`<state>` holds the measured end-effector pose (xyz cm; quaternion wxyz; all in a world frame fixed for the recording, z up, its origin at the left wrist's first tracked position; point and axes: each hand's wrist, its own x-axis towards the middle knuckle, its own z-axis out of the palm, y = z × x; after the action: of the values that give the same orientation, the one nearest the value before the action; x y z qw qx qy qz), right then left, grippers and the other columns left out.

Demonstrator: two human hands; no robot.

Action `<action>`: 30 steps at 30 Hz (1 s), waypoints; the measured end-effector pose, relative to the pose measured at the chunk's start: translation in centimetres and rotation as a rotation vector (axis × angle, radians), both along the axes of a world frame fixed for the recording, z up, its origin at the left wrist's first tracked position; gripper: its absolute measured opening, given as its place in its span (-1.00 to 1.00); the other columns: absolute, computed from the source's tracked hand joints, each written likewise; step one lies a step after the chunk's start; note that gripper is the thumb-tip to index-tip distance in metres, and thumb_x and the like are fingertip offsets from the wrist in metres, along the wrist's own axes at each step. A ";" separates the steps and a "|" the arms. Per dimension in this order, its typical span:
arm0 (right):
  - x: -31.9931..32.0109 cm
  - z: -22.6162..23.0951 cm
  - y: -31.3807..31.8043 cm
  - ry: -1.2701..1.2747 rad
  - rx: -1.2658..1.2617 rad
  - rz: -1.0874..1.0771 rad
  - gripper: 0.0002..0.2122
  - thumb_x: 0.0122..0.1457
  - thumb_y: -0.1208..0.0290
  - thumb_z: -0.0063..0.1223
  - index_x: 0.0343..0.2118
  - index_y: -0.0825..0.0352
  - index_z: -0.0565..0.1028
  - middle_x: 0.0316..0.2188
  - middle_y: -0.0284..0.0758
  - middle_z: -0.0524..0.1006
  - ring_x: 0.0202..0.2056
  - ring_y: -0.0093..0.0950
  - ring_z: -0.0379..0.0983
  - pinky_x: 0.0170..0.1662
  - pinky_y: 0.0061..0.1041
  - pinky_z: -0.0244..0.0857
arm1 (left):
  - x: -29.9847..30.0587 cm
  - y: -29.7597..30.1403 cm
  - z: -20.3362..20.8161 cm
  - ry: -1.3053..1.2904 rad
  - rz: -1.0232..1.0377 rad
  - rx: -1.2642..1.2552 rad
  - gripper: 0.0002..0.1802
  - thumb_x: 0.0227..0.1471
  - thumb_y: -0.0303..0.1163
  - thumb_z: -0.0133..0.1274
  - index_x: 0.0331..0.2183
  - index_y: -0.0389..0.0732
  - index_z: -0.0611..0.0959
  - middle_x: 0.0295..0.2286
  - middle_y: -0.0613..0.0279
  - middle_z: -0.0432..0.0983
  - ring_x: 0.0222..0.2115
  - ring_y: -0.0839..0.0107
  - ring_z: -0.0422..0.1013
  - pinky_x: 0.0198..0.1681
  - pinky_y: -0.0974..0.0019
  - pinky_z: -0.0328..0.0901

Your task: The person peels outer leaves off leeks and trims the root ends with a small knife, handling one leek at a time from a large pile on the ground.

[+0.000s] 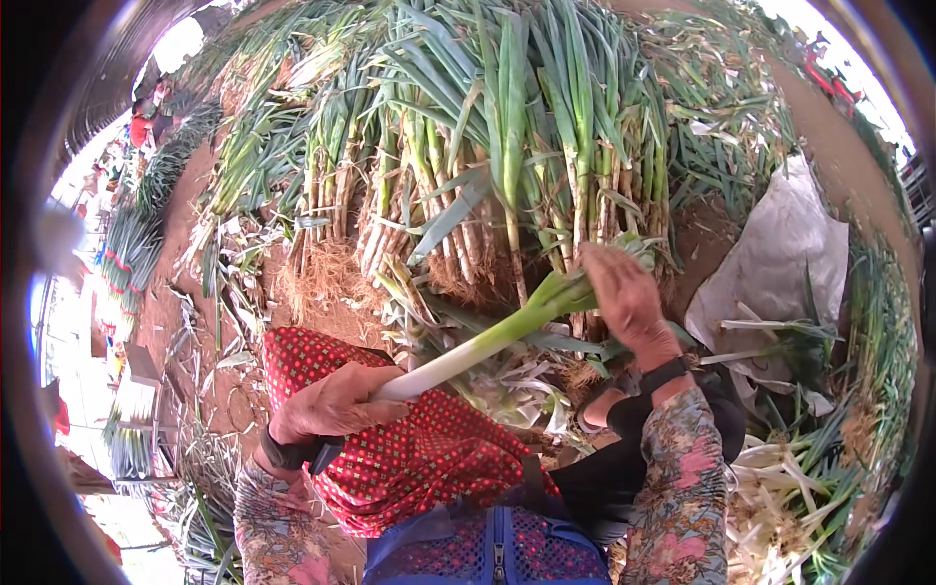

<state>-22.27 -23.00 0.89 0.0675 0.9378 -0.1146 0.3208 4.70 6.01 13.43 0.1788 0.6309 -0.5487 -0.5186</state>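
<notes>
A large green onion (478,348) lies slantwise across my front, its white shank to the lower left and its green leaves to the upper right. My left hand (336,402) is closed round the white end, above a red dotted cloth (409,458) over my lap. At the leafy end, my right hand (624,292) is bent over the leaves with its fingers closed on them; part of the leaves is hidden behind it. Just beyond stand rows of unpeeled green onions (507,146) with soil and roots on their lower ends.
To the right lies a crumpled white sack (775,258). Stripped leaves and pale peelings (770,497) are heaped at the lower right. Tied green onion bundles (132,253) line the far left along bare brown soil (180,224). My shoe (600,408) shows amid loose leaf scraps.
</notes>
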 end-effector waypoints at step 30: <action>-3.5 -2.6 -3.2 0.111 0.613 -0.539 -0.74 0.08 0.43 0.00 -0.14 0.29 0.35 -0.53 -0.08 0.52 -0.39 0.04 0.46 -0.30 -0.05 0.33 | 1.2 10.0 0.5 -0.116 0.208 0.073 -0.64 -0.01 -0.34 0.22 -0.16 -0.29 0.60 -0.55 0.23 0.52 -0.56 0.53 0.39 -0.48 0.34 0.26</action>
<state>-25.73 -26.20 -1.68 -0.1274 0.8667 -0.4427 0.1916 5.91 15.96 13.90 0.1768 0.7195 -0.4703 -0.4795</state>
